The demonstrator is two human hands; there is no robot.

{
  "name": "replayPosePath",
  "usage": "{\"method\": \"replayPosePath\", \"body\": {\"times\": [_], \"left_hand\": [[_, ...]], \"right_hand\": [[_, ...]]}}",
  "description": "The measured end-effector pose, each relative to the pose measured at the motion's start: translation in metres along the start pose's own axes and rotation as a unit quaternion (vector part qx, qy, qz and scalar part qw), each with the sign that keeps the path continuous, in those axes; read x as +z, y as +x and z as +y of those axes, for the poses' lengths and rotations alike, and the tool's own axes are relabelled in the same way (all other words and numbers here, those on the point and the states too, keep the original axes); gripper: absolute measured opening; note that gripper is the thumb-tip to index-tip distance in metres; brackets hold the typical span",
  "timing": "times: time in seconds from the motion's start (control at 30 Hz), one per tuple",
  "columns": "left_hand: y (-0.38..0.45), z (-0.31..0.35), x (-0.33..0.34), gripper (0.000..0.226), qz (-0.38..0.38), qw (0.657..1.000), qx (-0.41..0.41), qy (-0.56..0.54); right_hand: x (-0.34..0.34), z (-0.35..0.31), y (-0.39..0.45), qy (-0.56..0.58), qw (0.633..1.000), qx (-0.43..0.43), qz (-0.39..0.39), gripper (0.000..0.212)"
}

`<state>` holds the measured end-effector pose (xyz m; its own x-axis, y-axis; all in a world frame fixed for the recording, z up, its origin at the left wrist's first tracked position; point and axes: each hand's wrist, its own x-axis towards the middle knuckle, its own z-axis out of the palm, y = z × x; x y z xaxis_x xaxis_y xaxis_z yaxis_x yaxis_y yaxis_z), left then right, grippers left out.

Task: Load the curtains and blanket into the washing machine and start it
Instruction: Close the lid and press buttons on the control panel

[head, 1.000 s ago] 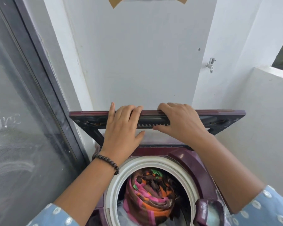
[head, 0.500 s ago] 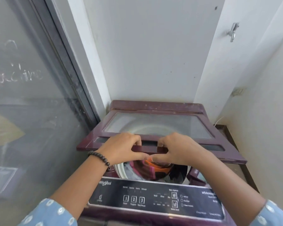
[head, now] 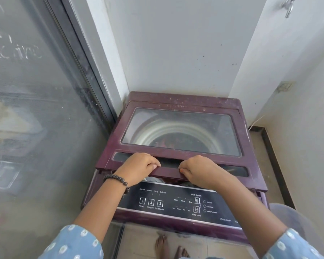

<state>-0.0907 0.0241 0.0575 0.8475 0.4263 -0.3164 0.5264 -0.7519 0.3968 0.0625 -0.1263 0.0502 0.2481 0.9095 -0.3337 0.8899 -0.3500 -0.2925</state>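
gripping the lid (head: pixel 176 171) front edge, left hand (head: pixel 138 168) and right hand (head: pixel 198 171) hold it nearly flat, long axis left-right.

On the washing machine's black control panel (head: pixel 176 204), left part: the words Normal, Speedy, Heavy, Delicate in a row, and below them three boxed numbers 1, 2, 3, labelled Power (head: pixel 142 201), Program (head: pixel 151 203) and Start/Pause (head: pixel 159 204). Toward the middle and right of the same panel: Wash, Rinse, Dry, a "Wash Options" heading (head: pixel 196 195) over one icon button and "Water Level" (head: pixel 196 215) under another, with further small print beside them too fine to read. On the dusty glass door (head: pixel 26 90) at left, pale finger-written letters ending in "…ire", the rest illegible.
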Motion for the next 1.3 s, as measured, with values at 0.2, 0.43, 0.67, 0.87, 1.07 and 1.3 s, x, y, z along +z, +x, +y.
{"method": "replayPosePath", "body": {"times": [0.2, 0.43, 0.67, 0.87, 1.07, 1.3], "left_hand": [[0.004, -0.006, 0.013, 0.026, -0.015, 0.999, -0.012, -0.028], [0.009, -0.015, 0.021, 0.025, -0.023, 0.999, -0.018, -0.043], [0.014, -0.019, 0.028, 0.023, -0.028, 0.997, -0.026, -0.063], [0.014, -0.022, 0.031, 0.022, -0.023, 0.996, -0.027, -0.081], [0.013, -0.027, 0.039, 0.019, 0.029, 0.984, -0.029, -0.173], [-0.013, -0.031, 0.055, 0.006, 0.195, 0.856, -0.073, -0.474]], "right_hand": [[0.017, 0.008, 0.011, 0.014, 0.999, 0.005, -0.031, 0.028], [0.027, 0.016, 0.02, 0.023, 0.999, 0.014, -0.041, 0.03], [0.032, 0.019, 0.024, 0.04, 0.998, 0.013, -0.051, 0.029], [0.035, 0.022, 0.024, 0.063, 0.997, 0.01, -0.047, 0.029], [0.044, 0.032, 0.014, 0.169, 0.986, 0.0, -0.004, 0.024], [0.085, 0.03, -0.001, 0.149, 0.966, -0.022, 0.211, 0.019]]}}
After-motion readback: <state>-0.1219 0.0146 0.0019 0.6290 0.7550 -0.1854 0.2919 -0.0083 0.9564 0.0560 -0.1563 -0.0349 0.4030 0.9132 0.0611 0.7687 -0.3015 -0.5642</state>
